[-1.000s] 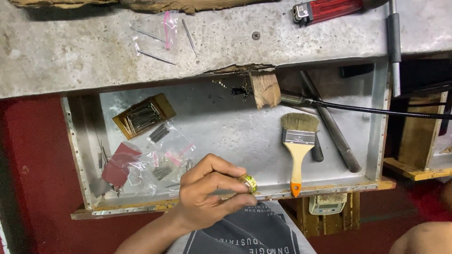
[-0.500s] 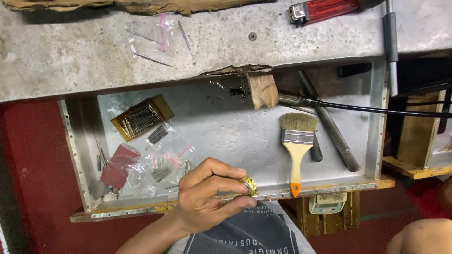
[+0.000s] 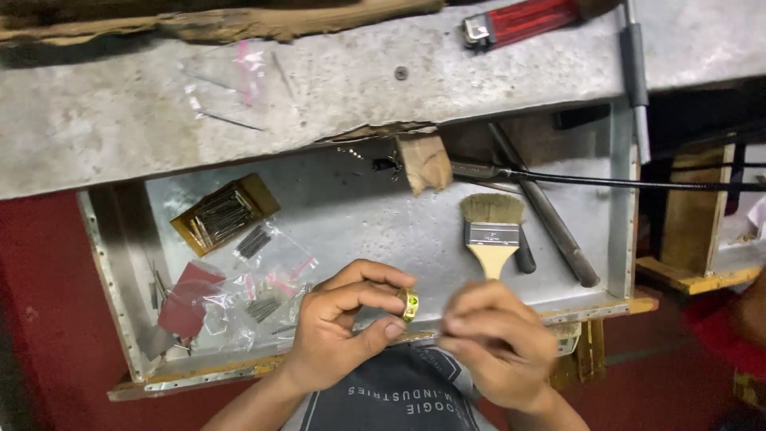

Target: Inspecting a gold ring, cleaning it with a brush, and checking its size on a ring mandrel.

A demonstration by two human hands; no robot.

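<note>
Fingers [image 3: 363,299] of left hand [image 3: 339,335] pinching gold ring [image 3: 408,304], edge-on, band upright, right hand [image 3: 495,343] blurred, grip unclear

Both hands, the left hand [image 3: 339,331] and the right hand [image 3: 499,343], are seen bare, without gloves or sleeves on the forearms, short trimmed nails are shown on the fingers [image 3: 383,329], and a dark grey printed cloth garment [image 3: 391,399] is worn below.

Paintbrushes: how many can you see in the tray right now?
1. The paintbrush lies flat in the metal tray, bristles pointing away, its wooden handle partly behind the right hand. Others may be hidden among the dark tools beside it.
</note>
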